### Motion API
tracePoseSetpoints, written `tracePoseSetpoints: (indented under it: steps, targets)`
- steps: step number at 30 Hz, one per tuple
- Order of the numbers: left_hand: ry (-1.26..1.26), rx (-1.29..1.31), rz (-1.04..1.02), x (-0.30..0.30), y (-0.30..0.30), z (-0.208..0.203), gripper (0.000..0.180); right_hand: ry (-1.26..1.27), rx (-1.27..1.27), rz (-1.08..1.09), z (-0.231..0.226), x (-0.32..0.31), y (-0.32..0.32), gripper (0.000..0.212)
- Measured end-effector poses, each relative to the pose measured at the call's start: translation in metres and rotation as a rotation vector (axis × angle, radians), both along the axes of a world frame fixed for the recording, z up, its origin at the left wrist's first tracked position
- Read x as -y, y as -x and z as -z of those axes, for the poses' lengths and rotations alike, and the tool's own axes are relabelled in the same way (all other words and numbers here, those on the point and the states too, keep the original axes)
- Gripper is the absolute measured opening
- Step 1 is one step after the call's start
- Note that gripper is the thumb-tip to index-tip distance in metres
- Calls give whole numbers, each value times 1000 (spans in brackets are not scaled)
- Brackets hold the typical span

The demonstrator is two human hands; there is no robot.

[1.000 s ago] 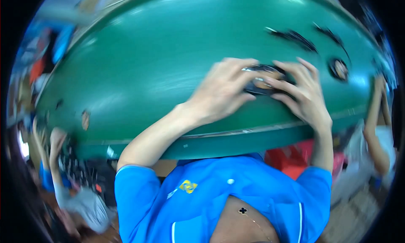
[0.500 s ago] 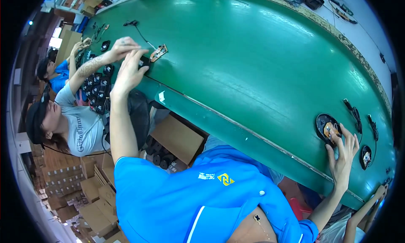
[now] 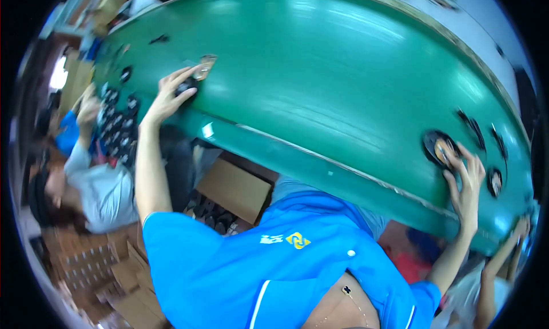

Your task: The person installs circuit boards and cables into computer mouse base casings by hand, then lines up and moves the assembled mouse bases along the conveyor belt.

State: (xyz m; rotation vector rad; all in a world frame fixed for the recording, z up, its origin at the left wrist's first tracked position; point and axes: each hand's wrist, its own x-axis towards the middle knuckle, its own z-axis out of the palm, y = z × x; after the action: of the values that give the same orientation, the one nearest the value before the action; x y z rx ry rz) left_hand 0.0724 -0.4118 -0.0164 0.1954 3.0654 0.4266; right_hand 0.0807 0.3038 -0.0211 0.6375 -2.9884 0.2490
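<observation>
At the left, my left hand (image 3: 166, 100) has its thumb and fingers curved round a small black mouse part (image 3: 186, 86) near the belt's front edge. Just beyond its fingertips lies a brown circuit board (image 3: 205, 67). Toward the right, my right hand (image 3: 468, 177) rests its fingers on an open black mouse shell (image 3: 430, 143), which has an orange-brown board inside. The thumb bends against the near side of this shell, and the fingertips cover part of the board. Motion slightly blurs both hands.
Black coiled cables (image 3: 471, 129) and another open mouse shell (image 3: 494, 182) lie right of my right hand. A green work surface (image 3: 314, 89) stretches between my hands. Below its edge stands a cardboard box (image 3: 234, 189). Co-workers sit on both sides; many black parts (image 3: 117, 126) lie beside the left one.
The left co-worker's hand, earlier beside my left hand, has drawn back to the left. The whole view has shifted. My hands remain at the same mouse parts.
</observation>
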Motion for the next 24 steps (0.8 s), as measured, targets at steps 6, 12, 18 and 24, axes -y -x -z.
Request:
tracePoseSetpoints:
  steps: [6, 12, 18, 24]
  targets:
    - [18, -99, -1, -45, 10, 7, 48, -15, -117, -39, 8, -5, 25, 37]
    - [53, -135, 1, -115, 45, 21, 49, -48, -143, 10, 5, -8, 18, 33]
    - [59, -170, 56, -244, 41, 13, 50, -90, -146, -2, 6, -8, 16, 32]
    - [49, -201, 97, -272, 45, -3, 60, -88, -73, 31, 1, -4, 15, 38]
